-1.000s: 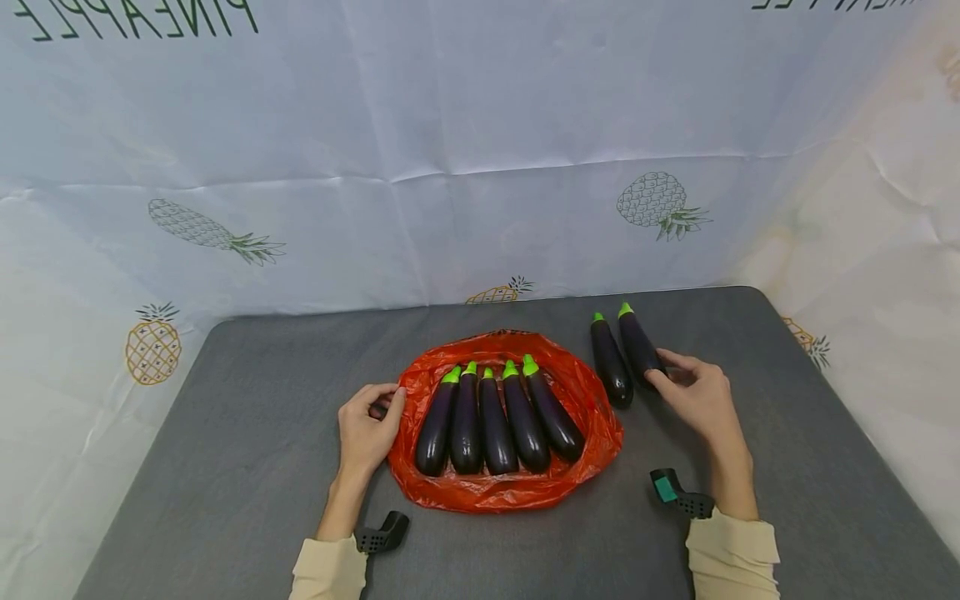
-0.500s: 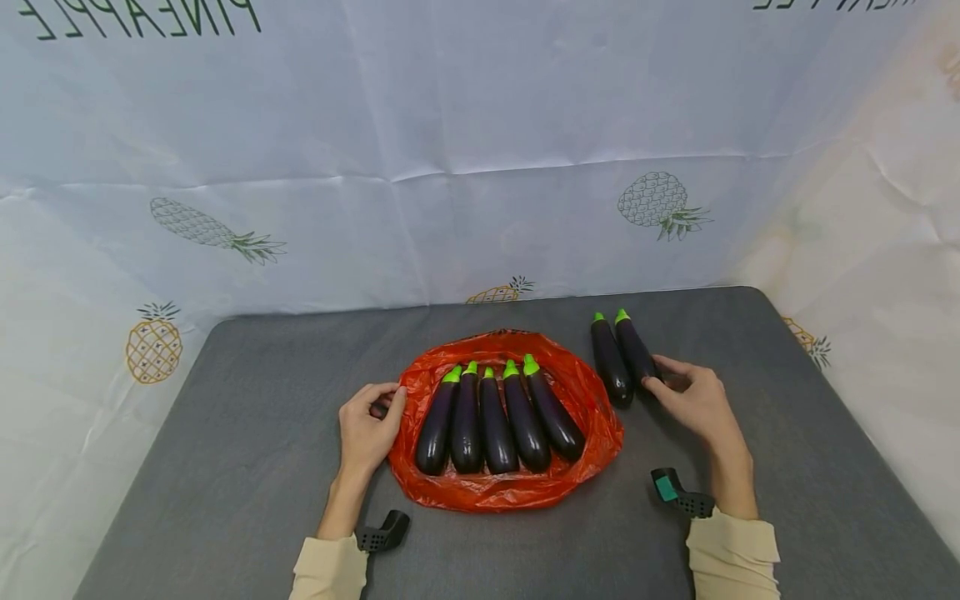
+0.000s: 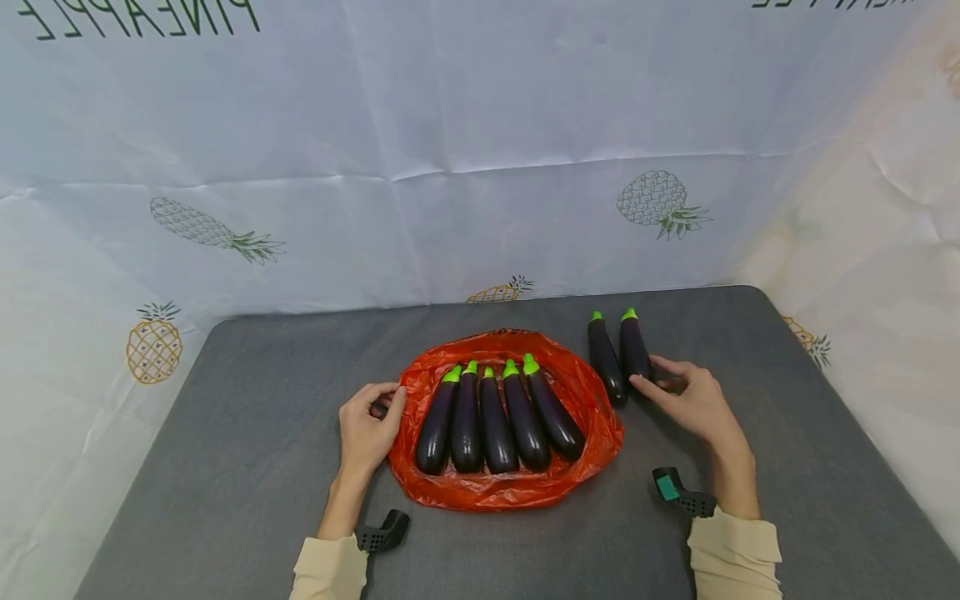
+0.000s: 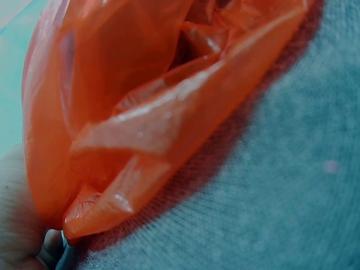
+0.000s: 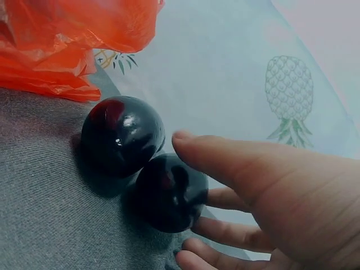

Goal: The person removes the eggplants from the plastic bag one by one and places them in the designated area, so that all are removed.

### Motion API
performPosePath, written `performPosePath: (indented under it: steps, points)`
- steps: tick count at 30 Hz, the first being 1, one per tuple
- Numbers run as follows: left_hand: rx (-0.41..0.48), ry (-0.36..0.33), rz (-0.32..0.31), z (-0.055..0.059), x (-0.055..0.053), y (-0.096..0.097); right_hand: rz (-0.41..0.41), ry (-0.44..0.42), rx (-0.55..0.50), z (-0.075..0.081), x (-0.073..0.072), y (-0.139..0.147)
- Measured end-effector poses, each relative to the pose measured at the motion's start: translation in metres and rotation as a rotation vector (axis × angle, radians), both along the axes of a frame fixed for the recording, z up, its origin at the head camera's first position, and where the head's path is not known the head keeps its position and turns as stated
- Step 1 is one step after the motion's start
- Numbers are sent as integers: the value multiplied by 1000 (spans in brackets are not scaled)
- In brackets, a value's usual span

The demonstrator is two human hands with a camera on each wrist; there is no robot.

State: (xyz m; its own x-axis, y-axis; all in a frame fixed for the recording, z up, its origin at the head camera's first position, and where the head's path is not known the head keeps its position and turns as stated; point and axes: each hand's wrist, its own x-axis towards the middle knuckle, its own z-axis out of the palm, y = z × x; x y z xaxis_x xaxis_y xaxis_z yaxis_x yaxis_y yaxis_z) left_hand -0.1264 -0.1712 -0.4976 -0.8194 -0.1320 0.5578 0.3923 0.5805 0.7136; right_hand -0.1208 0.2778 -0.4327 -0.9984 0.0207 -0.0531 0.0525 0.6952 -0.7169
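Observation:
In the head view, my left hand (image 3: 367, 423) pinches the left rim of a red plastic bag (image 3: 498, 498), which lies spread with its mouth up. The left wrist view shows the bag's crumpled edge (image 4: 169, 118) gathered at my fingers. Several dark eggplants (image 3: 495, 429) with green stem ends lie side by side in it. My right hand (image 3: 693, 404) holds the lower end of an eggplant (image 3: 633, 346) right of the bag, thumb on the left and fingers on the right. Another eggplant (image 3: 606, 358) lies just left of it, beside the bag's rim.
Everything lies on a grey cloth-covered table (image 3: 247, 467). A white curtain (image 3: 450, 125) with printed pineapples hangs behind it and at the sides. Black wrist-worn devices (image 3: 384, 532) stick out from both forearms.
The eggplant at my right hand shifted slightly left, then its stem end swung right, widening the gap from its neighbour. My right thumb moved left. The left hand and bag stayed put.

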Motion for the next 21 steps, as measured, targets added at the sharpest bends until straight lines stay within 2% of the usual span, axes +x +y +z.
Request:
performPosePath:
  steps: [7, 21]
  points:
    - [4, -3, 0, 0, 0, 0, -4, 37, 28, 0, 0, 0]
    - [11, 3, -4, 3, 1, 0, 7, 26, 46, 1, 0, 3]
